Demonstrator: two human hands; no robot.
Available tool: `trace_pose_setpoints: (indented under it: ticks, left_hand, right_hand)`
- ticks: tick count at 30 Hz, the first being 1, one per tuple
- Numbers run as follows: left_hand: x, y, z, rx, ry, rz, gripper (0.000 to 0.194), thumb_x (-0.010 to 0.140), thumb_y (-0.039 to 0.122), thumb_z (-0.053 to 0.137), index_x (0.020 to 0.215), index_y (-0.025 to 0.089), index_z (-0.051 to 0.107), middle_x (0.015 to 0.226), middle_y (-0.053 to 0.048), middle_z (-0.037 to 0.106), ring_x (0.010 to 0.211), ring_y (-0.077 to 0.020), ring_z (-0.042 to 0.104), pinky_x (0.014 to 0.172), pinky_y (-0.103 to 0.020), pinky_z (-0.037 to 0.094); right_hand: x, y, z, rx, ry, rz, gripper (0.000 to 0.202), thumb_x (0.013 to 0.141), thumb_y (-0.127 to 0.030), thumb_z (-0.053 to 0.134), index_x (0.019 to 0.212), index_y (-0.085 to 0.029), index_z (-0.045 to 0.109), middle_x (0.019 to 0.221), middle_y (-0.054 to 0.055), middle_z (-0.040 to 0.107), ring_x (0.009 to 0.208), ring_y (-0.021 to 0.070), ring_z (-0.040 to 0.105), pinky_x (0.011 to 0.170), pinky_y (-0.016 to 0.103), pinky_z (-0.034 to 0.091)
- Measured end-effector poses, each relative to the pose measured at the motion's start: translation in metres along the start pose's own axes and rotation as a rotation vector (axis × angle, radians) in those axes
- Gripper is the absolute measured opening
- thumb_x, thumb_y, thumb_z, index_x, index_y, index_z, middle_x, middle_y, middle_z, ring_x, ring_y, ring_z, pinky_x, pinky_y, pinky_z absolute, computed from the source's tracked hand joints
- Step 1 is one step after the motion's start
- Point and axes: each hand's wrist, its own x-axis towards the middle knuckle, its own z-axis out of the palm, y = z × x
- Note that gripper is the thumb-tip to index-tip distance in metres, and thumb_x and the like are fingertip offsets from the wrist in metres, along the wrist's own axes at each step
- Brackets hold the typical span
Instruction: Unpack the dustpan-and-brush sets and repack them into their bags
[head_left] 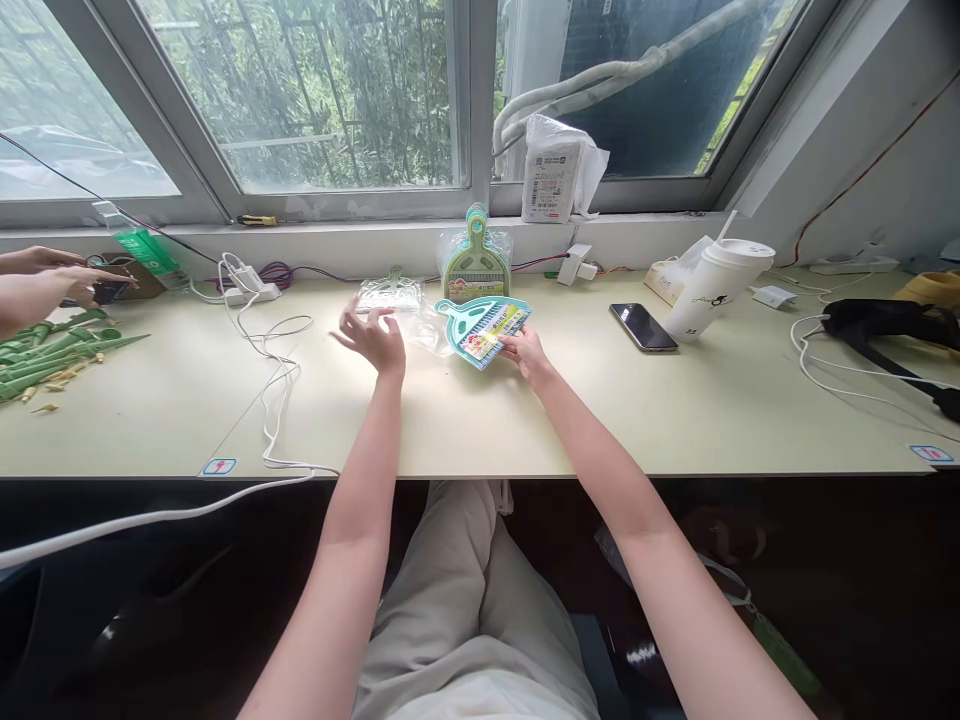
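My right hand (527, 354) grips a small teal dustpan-shaped piece (480, 325) by the edge with its printed label card, tilted above the table. Fingers apart and holding nothing, my left hand (373, 338) hovers to the left, in front of a stack of clear plastic bags (390, 296). A crumpled clear bag (427, 332) lies between that hand and the teal piece. Behind it, several similar green pieces (477, 262) in clear wrap stand against the window ledge, handles up.
At the left, another person's hands (52, 280) work above green parts (52, 360). White cables (277, 380) run across the table. To the right are a phone (643, 328), a tissue pack (679, 270), a white cup (716, 290) and a black strap (892, 350).
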Motion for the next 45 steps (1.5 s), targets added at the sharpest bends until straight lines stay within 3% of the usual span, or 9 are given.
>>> trace_pose_setpoints:
  ticks: [5,9,13,18,23,28,35,41,45]
  left_hand:
    - [-0.013,-0.003,0.033,0.158,-0.491,0.178,0.05,0.09,0.041,0.05,0.134,0.019,0.056,0.146,-0.012,0.05,0.14,-0.0303,0.038,0.12,-0.049,0.021]
    - [-0.02,-0.012,0.049,0.284,-0.687,0.149,0.047,0.088,0.039,0.051,0.13,0.018,0.059,0.152,-0.014,0.043,0.143,-0.0345,0.032,0.119,-0.056,0.015]
    - [-0.015,-0.02,0.045,0.341,-0.665,0.179,0.043,0.086,0.019,0.046,0.127,0.018,0.06,0.141,-0.015,0.053,0.136,-0.0335,0.042,0.119,-0.056,0.012]
    - [-0.012,-0.016,0.037,0.398,-0.671,0.188,0.066,0.08,-0.001,0.039,0.143,0.017,0.043,0.128,-0.018,0.059,0.122,-0.0283,0.055,0.101,-0.039,0.041]
    - [-0.009,-0.015,0.032,0.487,-0.638,0.176,0.047,0.085,0.002,0.039,0.127,0.017,0.056,0.109,-0.017,0.065,0.108,-0.0283,0.062,0.092,-0.036,0.044]
    - [-0.006,-0.016,0.032,0.476,-0.614,0.189,0.036,0.09,0.019,0.049,0.126,0.018,0.056,0.11,-0.017,0.064,0.107,-0.0302,0.062,0.091,-0.037,0.045]
    - [-0.007,-0.014,0.031,0.533,-0.578,0.207,0.044,0.084,0.0,0.04,0.119,0.019,0.06,0.108,-0.014,0.066,0.106,-0.0264,0.063,0.091,-0.035,0.045]
    - [-0.006,-0.018,0.028,0.369,-0.422,0.137,0.042,0.086,0.002,0.039,0.117,0.021,0.061,0.106,-0.011,0.069,0.107,-0.0241,0.062,0.093,-0.034,0.044]
    - [-0.012,-0.011,0.028,0.224,-0.382,0.189,0.035,0.09,0.008,0.042,0.114,0.023,0.062,0.108,-0.007,0.07,0.106,-0.0238,0.062,0.091,-0.034,0.044]
  right_hand:
    - [0.0,0.001,0.001,-0.021,0.009,0.006,0.032,0.076,0.0,0.063,0.102,-0.018,0.057,0.093,0.004,0.075,0.078,0.0164,0.073,0.076,0.032,0.064]
    - [0.003,-0.001,-0.003,-0.047,0.041,0.02,0.032,0.076,0.001,0.062,0.101,-0.018,0.058,0.088,0.003,0.075,0.074,0.0163,0.073,0.074,0.032,0.064]
    - [0.006,-0.002,-0.008,-0.033,0.016,0.05,0.032,0.073,0.002,0.062,0.1,-0.016,0.06,0.088,0.004,0.075,0.074,0.0161,0.074,0.074,0.03,0.064]
    - [0.004,-0.001,-0.006,-0.101,-0.064,0.127,0.03,0.073,0.003,0.062,0.099,-0.014,0.061,0.085,0.006,0.076,0.07,0.0164,0.074,0.07,0.029,0.064]
    - [0.002,-0.001,-0.004,-0.097,-0.159,0.219,0.025,0.075,0.005,0.061,0.094,-0.012,0.063,0.084,0.008,0.076,0.071,0.0169,0.074,0.066,0.026,0.063]
    - [0.005,-0.004,-0.008,-0.071,-0.093,0.246,0.024,0.077,0.007,0.057,0.091,-0.011,0.064,0.082,0.007,0.076,0.071,0.0161,0.074,0.072,0.028,0.064]
    - [0.007,-0.007,-0.013,-0.049,-0.006,0.196,0.024,0.077,0.006,0.057,0.094,-0.011,0.064,0.087,0.008,0.076,0.077,0.0163,0.074,0.08,0.03,0.063]
    - [0.005,-0.007,-0.013,-0.109,-0.064,0.19,0.026,0.076,0.004,0.059,0.095,-0.012,0.063,0.089,0.008,0.076,0.074,0.0154,0.074,0.068,0.025,0.063]
    - [-0.001,-0.007,-0.004,-0.159,-0.157,0.175,0.029,0.074,0.001,0.063,0.1,-0.014,0.062,0.087,0.006,0.076,0.073,0.0161,0.074,0.068,0.026,0.063]
